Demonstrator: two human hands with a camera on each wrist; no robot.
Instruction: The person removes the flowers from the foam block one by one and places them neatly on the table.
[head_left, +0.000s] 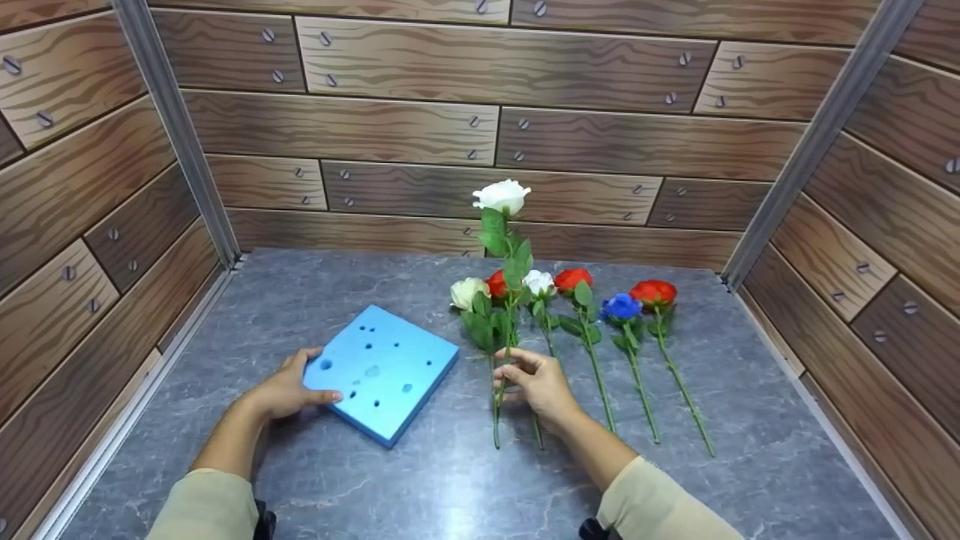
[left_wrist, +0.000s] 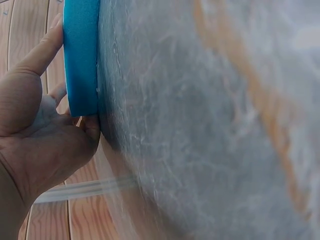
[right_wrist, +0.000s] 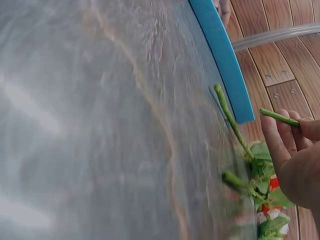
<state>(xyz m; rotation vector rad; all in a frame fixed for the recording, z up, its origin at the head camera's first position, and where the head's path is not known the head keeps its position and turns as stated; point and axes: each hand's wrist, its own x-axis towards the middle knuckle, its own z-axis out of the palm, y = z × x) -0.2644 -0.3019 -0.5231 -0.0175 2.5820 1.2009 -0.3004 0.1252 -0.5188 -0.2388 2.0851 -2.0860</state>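
A blue foam block with several holes in its top lies on the grey table. My left hand grips its left corner, thumb over the top and the other fingers along the side; the left wrist view shows the block's edge inside that hand. Right of the block, my right hand pinches the green stem of a white rose, whose bloom points up above the other flowers. In the right wrist view the stem's cut end sticks out past the fingers, apart from the block.
Beside and behind my right hand lie a cream rose, a red rose and a white flower. Farther right are another red rose, a blue rose and a red flower. Wood-patterned walls enclose the table.
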